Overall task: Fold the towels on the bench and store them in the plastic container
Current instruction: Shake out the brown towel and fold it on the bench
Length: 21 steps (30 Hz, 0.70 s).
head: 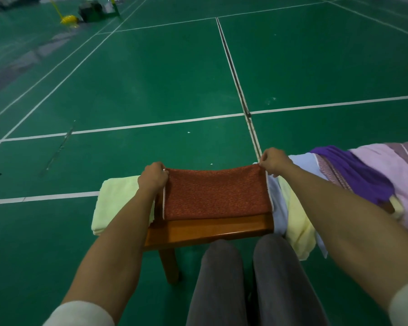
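Rust-red towel (216, 194) is lying folded on the wooden bench (207, 230), stretching between both hands. Left hand (153, 176) is pinching its far left corner with curled fingers; right hand (273, 161) is pinching the far right corner likewise. Pale yellow towel (113, 201) is sitting beside the left hand, and a heap of purple and pink towels (372, 177) is lying to the right.

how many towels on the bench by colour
red towel: 1, both hands pinch its far corners
pale yellow towels: 2
white towel: 1
purple towel: 1
pink towel: 1
mauve patterned cloth: 1
total: 7, as far as the pile shows
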Tool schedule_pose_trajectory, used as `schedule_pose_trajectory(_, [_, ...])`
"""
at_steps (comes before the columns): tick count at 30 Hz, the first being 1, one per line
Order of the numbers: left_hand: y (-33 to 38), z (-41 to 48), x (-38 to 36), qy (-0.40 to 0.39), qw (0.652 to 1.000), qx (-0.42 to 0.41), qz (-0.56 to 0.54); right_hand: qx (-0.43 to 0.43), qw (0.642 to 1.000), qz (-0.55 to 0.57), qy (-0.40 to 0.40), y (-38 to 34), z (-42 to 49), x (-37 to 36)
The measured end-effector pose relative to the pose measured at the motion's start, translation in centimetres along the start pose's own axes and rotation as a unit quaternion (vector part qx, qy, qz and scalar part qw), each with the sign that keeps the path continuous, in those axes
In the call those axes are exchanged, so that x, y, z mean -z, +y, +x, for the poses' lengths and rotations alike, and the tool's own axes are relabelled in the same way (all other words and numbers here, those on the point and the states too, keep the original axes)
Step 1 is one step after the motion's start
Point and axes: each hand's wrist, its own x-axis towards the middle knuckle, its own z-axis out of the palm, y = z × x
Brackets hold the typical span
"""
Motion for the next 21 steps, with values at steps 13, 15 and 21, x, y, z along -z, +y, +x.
schedule_pose_trajectory(13, [0.5,0.8,-3.5,-0.044,0.998,0.055,-0.003,0.014,0.992,-0.1,0.074,0.9,2.4,-5.8])
schedule_pose_trajectory(15, [0.5,1.0,-3.8,-0.067,0.996,0.058,-0.006,0.031,0.989,-0.122,0.078,0.5,1.9,-6.6])
schedule_pose_trajectory(21, [1.6,1.2,-3.7,-0.205,0.971,0.113,-0.038,0.113,0.98,-0.136,0.086,-3.8,-0.7,-9.4])
